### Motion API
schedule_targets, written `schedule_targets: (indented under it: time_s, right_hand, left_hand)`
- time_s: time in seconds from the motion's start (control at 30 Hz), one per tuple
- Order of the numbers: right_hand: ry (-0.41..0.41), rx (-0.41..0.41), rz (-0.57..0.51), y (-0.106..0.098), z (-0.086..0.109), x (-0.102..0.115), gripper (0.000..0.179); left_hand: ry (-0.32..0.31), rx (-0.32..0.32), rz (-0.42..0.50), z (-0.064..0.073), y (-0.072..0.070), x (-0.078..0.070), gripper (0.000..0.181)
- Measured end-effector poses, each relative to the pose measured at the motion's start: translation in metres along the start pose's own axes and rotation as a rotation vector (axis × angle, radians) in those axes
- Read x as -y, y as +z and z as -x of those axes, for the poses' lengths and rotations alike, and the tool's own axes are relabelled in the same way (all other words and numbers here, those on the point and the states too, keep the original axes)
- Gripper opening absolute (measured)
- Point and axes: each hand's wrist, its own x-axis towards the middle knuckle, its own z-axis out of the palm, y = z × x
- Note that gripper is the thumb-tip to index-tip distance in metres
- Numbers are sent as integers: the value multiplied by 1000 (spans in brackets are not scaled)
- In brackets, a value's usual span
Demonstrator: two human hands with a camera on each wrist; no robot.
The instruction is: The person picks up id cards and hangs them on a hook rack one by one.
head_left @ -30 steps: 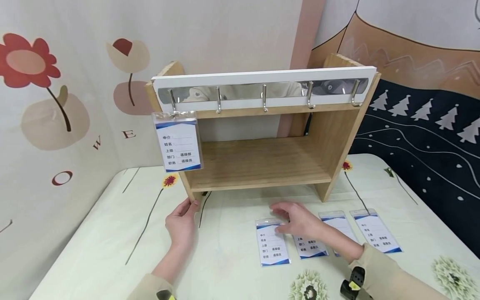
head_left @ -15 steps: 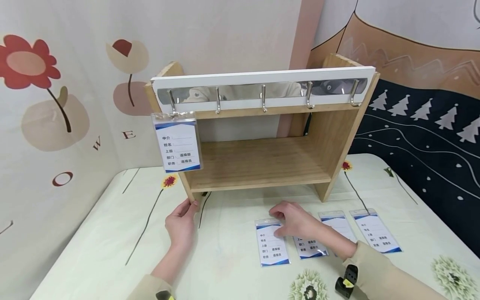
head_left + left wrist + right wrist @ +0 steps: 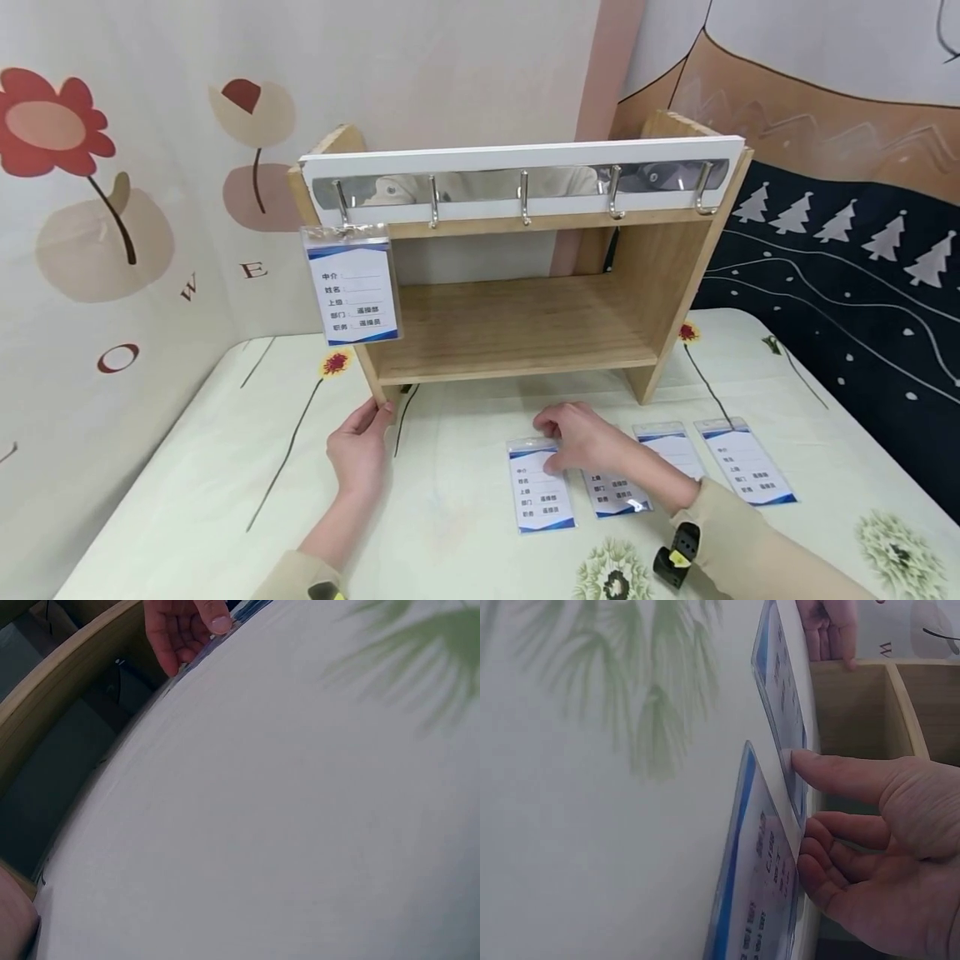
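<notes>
My left hand (image 3: 360,450) grips the left front foot of a small wooden shelf (image 3: 517,321), thumb and fingertips at its base. On the tabletop lie several clear-sleeved name badges with blue trim. My right hand (image 3: 588,437) is over the upper right corner of the leftmost badge (image 3: 542,492); its thumb touches the badge's face near the edge, and its curled fingers sit beyond the top edge. Thumb and fingers stand apart in the right wrist view. That arm partly covers a second badge (image 3: 618,494). Another badge (image 3: 356,287) hangs from the shelf's leftmost hook.
A white rail (image 3: 480,156) with a mirrored strip and several metal hooks runs along the shelf's front top. Two more badges lie to the right, a partly covered one (image 3: 670,446) and the rightmost badge (image 3: 746,462). A pale flowered cloth (image 3: 450,517) covers the table.
My right wrist and forearm have shifted slightly left and lower, with the fingers staying by the leftmost badge. The left hand keeps its hold on the shelf foot. The camera view has moved slightly.
</notes>
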Motion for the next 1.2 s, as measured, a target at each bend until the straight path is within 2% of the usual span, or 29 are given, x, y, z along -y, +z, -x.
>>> schedule_targets:
  time_s: [0.33, 0.57, 0.77, 1.07, 1.2]
  right_hand:
    - [13, 71, 3, -2, -7, 2, 41]
    - [52, 128, -24, -6, -11, 2, 39]
    - [8, 120, -33, -6, -10, -2, 39]
    - [-77, 90, -130, -5, -5, -7, 39]
    - [-113, 84, -135, -4, -5, -10, 38]
  left_hand:
    - [4, 1, -12, 0, -1, 0, 37]
    - [-2, 10, -7, -1, -1, 0, 38]
    - [-7, 14, -8, 0, -1, -1, 39]
    - [-10, 8, -5, -1, 0, -2, 38]
    - [-22, 22, -17, -1, -2, -2, 39]
